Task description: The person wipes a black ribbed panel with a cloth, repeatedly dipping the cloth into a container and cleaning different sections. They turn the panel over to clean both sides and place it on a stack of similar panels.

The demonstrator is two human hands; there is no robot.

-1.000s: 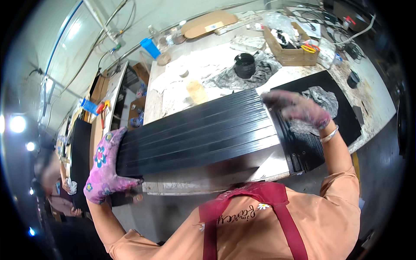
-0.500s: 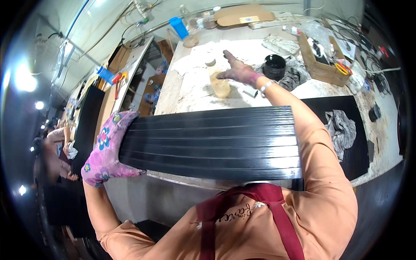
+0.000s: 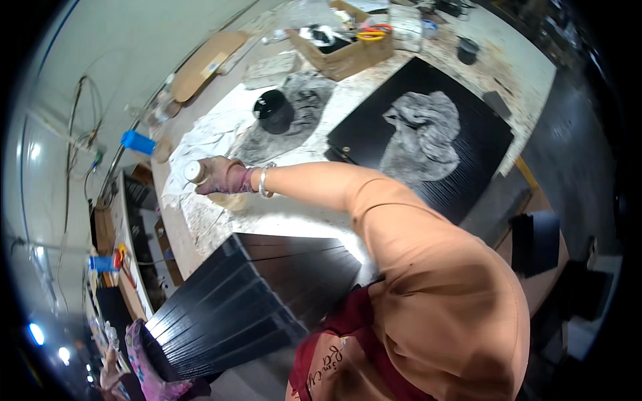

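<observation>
Under a pink floral cloth covering, my left hand (image 3: 150, 366) grips the lower left end of a black grooved board-like piece (image 3: 221, 307); its fingers are hidden. The piece is tilted in front of my apron, showing two faces that meet at a pale, worn-looking edge. Over the table, my right hand (image 3: 224, 176), in a thin stained purplish glove, is closed around a bottle with a white cap (image 3: 194, 172). Part of the bottle's yellowish clear body (image 3: 229, 200) shows below the hand. Beyond that hand, a black cup (image 3: 273, 112) stands on a grey stained cloth (image 3: 304, 100).
A black grooved panel (image 3: 361, 127) lies on the table (image 3: 528, 73) with a crumpled grey rag (image 3: 424, 134) on top. Farther back are a cardboard box (image 3: 348, 60) with yellow-handled scissors (image 3: 376, 32), a small dark cup (image 3: 467, 50) and a blue cup (image 3: 138, 142). Another person's hand (image 3: 109, 367) shows lower left.
My view has turned to the right. My right hand, open before, has closed around the bottle. The black piece has tilted, its left end lower, and a second face now shows.
</observation>
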